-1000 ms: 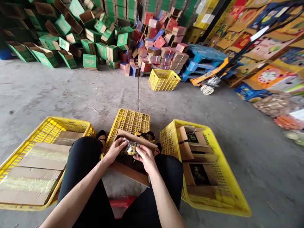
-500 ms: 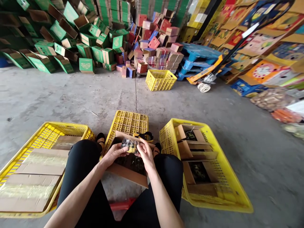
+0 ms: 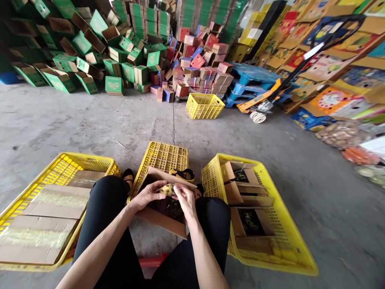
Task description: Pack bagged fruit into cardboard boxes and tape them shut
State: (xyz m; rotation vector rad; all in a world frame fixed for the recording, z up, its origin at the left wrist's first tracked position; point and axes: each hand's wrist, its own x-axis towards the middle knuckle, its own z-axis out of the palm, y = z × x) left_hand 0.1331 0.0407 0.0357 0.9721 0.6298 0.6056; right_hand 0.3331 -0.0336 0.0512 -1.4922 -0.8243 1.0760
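Seated with knees apart, a person works with both hands over an open carton (image 3: 165,224) on a concrete floor (image 3: 144,120). The left hand (image 3: 148,193) pinches the left end of a yellow item (image 3: 166,189) with dark spots; the right hand (image 3: 184,198) pinches its right end between thumb and fingers. The item is held above the carton, near its far edge, with dark pieces visible inside below.

The carton rests on the near part of an upturned crate (image 3: 168,152). A black-and-yellow object (image 3: 178,173) lies at that crate's right edge, just beyond the carton's far wall. Beside the person's left knee, a yellow crate (image 3: 67,157) carries taped boxes (image 3: 57,200), reaching from its near edge toward its far right corner. Beside the right knee, another crate (image 3: 297,245) holds open boxes (image 3: 239,223) along its left side, dark contents showing. Toward the floor's far edge stand blue pallets (image 3: 255,74), a pallet jack (image 3: 264,102) and heaped green cartons (image 3: 114,85).
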